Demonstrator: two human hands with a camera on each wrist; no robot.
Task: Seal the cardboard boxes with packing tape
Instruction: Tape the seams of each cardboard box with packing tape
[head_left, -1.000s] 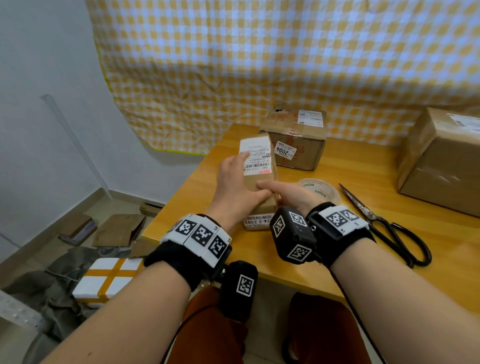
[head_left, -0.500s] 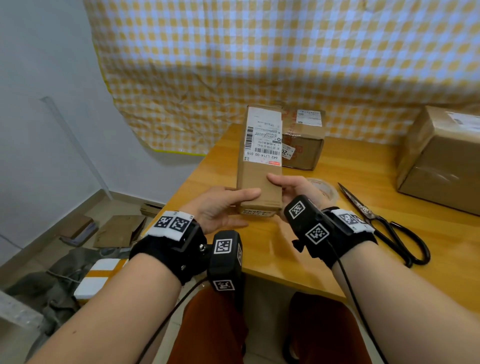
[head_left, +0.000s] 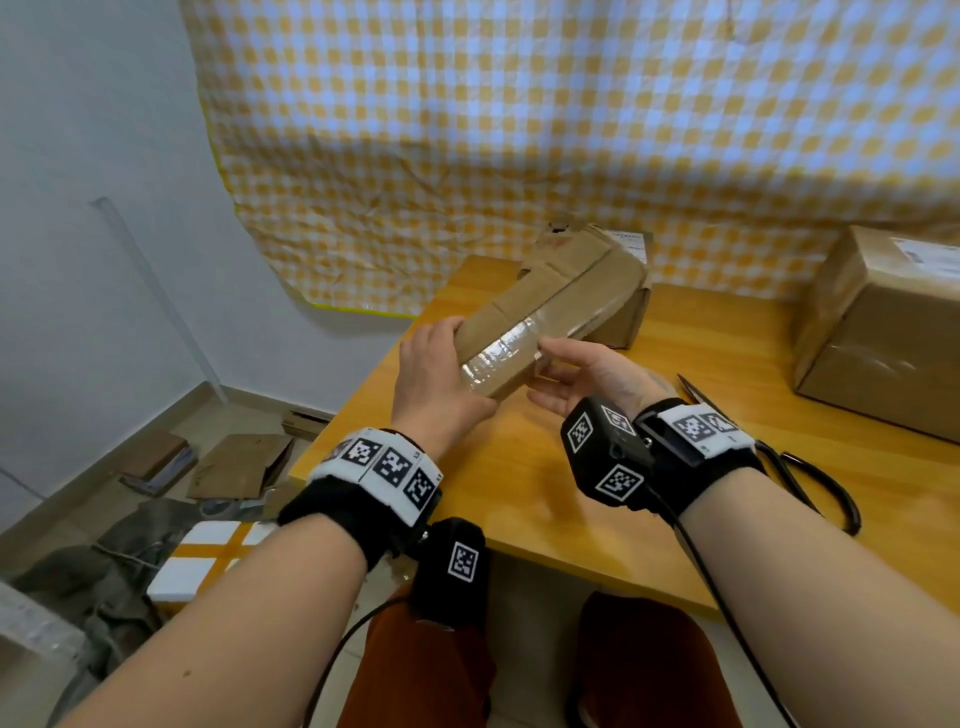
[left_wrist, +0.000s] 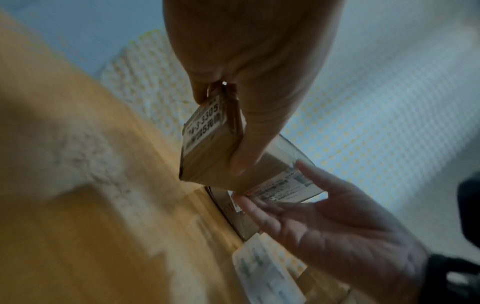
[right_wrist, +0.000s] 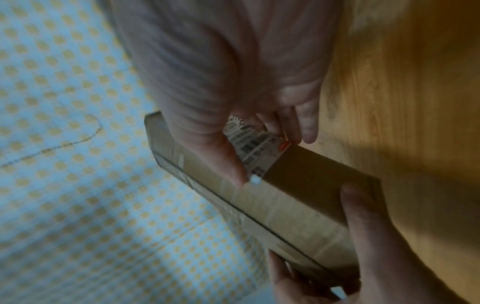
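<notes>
I hold a long narrow cardboard box (head_left: 550, 306) tilted in the air above the wooden table (head_left: 545, 499). Its plain side, with a strip of clear tape, faces up; the label side faces down. My left hand (head_left: 431, 364) grips the near end, thumb on one face and fingers on the other. My right hand (head_left: 566, 374) is palm up beneath the middle. In the right wrist view the right thumb (right_wrist: 233, 164) lies on one edge of the box (right_wrist: 298, 195) and the fingers on the label side. The left wrist view shows the box end (left_wrist: 210, 144) with a label. No tape roll is in view.
A second small box (head_left: 623, 322) sits behind the held one by the checked cloth. A large box (head_left: 883, 338) stands at the table's right. Black scissors (head_left: 810, 467) lie right of my right wrist. Cardboard scraps and a white foam box (head_left: 208, 561) are on the floor, left.
The long box left the table, stood upright with its label towards me, and has now been turned over and tilted away. Both hands shifted their hold while turning it.
</notes>
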